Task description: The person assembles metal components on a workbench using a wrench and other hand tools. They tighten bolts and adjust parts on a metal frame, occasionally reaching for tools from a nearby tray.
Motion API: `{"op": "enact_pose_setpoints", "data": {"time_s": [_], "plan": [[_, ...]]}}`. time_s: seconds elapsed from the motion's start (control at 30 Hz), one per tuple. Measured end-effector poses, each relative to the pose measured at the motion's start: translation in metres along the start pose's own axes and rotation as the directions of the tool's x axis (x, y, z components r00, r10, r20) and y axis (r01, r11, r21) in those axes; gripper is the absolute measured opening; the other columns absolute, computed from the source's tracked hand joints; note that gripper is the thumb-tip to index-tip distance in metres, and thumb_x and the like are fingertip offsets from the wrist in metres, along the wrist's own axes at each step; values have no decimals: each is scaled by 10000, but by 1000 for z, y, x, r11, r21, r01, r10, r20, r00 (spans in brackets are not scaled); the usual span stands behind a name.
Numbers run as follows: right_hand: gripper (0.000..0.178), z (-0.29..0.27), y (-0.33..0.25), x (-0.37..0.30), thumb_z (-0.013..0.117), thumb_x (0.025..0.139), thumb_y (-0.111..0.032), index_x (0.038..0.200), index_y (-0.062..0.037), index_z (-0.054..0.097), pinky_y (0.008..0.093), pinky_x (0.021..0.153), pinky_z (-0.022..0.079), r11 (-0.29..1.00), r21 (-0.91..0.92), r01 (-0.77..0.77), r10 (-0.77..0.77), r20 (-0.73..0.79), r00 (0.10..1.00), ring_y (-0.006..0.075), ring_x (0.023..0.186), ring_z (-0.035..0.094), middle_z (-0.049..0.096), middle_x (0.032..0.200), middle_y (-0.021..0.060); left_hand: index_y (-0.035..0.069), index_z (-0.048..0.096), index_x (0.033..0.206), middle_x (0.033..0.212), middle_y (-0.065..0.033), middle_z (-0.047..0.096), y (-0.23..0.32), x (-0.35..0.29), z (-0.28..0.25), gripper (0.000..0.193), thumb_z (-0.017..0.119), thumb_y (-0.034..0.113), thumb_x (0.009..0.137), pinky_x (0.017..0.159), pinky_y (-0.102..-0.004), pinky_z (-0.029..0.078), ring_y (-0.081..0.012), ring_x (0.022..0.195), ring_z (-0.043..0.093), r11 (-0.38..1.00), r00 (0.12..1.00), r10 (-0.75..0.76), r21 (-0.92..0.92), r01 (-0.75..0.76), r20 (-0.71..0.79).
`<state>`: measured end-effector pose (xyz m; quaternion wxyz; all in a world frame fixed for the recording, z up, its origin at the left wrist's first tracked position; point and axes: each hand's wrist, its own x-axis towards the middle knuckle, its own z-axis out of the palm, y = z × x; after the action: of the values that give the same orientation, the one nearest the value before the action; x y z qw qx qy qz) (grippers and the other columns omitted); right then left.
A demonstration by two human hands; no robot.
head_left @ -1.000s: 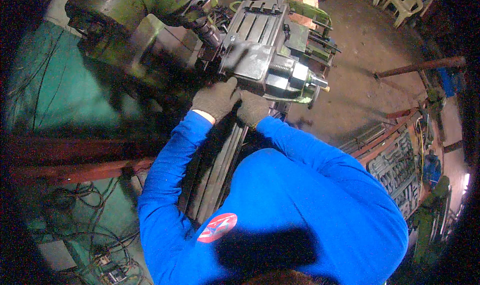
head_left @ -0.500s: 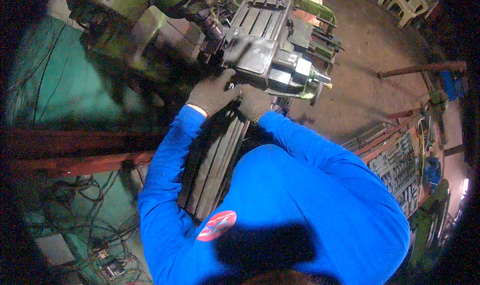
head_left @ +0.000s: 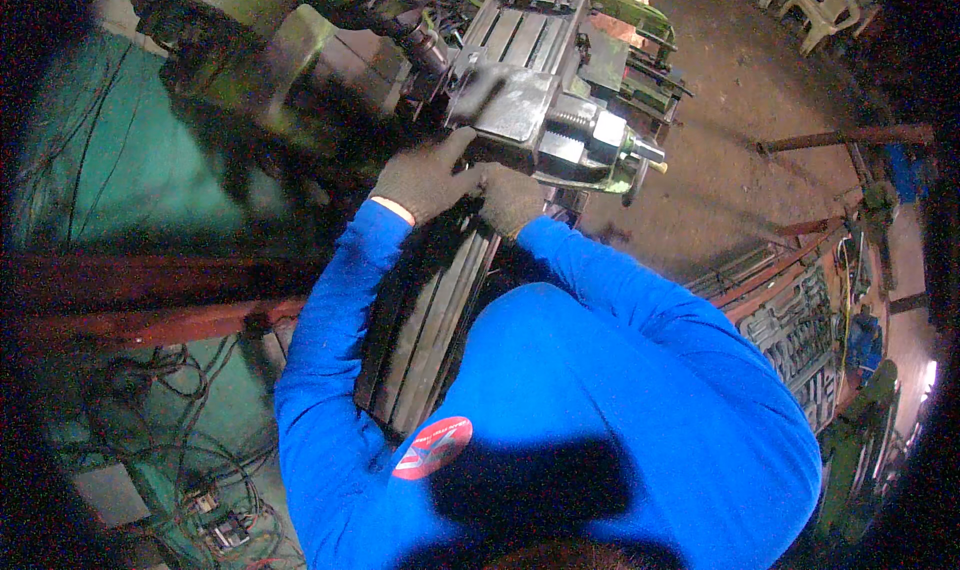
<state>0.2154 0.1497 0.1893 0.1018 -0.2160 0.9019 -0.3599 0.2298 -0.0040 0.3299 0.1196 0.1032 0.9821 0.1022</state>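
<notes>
Leaned over the slotted tabletop [head_left: 512,38] of a milling machine [head_left: 235,5], in blue sleeves [head_left: 340,290]. Had the left hand [head_left: 422,182] and the right hand [head_left: 510,198], both in dark knit gloves [head_left: 405,192], close together above the tabletop, just beside the near edge of a machine vise [head_left: 505,105]. Pointed the left index finger up to the near left corner of the vise, with the thumb out toward the right hand. Curled the right fingers inward beside that thumb. Could not tell whether grasping anything with either of the hands, with the space between the palms dark and hidden.

Saw the vise set across the tabletop, with the threaded screw [head_left: 568,125] and the shiny shaft end [head_left: 645,150] out past the right edge. Noted the spindle [head_left: 428,52] near the left edge, close to the far left corner of the vise. Found an open tool case [head_left: 795,340] well apart to the right, a plastic chair [head_left: 812,22] on the brown floor [head_left: 690,180] beyond the far right corner, a red beam [head_left: 200,320] past the left edge, and tangled cables [head_left: 183,450] on the green floor [head_left: 230,390] beside it.
</notes>
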Motion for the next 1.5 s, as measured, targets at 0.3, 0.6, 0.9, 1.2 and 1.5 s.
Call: {"op": "enact_pose_setpoints", "data": {"time_s": [0.3, 0.6, 0.9, 1.2, 1.5], "plan": [[294, -10, -9, -4, 673, 927, -282, 1120, -102, 802, 584, 865, 635, 999, 17, -28, 28, 6, 1000, 447, 988, 790, 808, 1063, 207, 143, 691, 1300, 1201, -202, 743, -21, 7, 12, 310, 660, 331, 1055, 942, -545, 608, -444, 1104, 741, 981, 981, 191, 31, -191, -16], [284, 2, -4, -1, 612, 989, -250, 1151, -108, 797, 592, 877, 632, 999, 3, -36, 36, -11, 999, 459, 998, 787, 807, 1068, 228, 129, 693, 1253, 1008, -193, 740, -20, 2, 20, 283, 613, 330, 1070, 888, -567, 603, -463, 1019, 739, 986, 984, 157, 70, -151, -81], [278, 19, 11, 5, 624, 966, -231, 1130, -68, 778, 596, 883, 632, 998, 46, 49, -44, -102, 994, 476, 1009, 779, 797, 1089, 250, 137, 696, 1297, 1202, -204, 727, -3, 10, 2, 288, 622, 256, 1046, 967, -555, 603, -460, 1111, 727, 989, 990, 15, 141, -35, 141], [323, -9, -9, -7, 606, 964, -212, 1200, -98, 794, 600, 919, 624, 996, 78, 43, -39, -52, 998, 473, 1026, 777, 795, 1105, 257, 124, 697, 1251, 1127, -213, 755, 3, 3, 3, 278, 643, 297, 1041, 911, -588, 609, -453, 1051, 745, 994, 996, -67, 88, 62, 62], [313, -11, -10, 1, 628, 960, -223, 1200, -110, 794, 606, 906, 627, 995, -41, -89, 92, 71, 993, 467, 1023, 784, 801, 1106, 249, 83, 671, 1236, 1237, -221, 668, -9, 5, 10, 276, 626, 276, 1044, 931, -583, 617, -487, 1118, 719, 993, 995, 81, 86, -85, 55]]}}
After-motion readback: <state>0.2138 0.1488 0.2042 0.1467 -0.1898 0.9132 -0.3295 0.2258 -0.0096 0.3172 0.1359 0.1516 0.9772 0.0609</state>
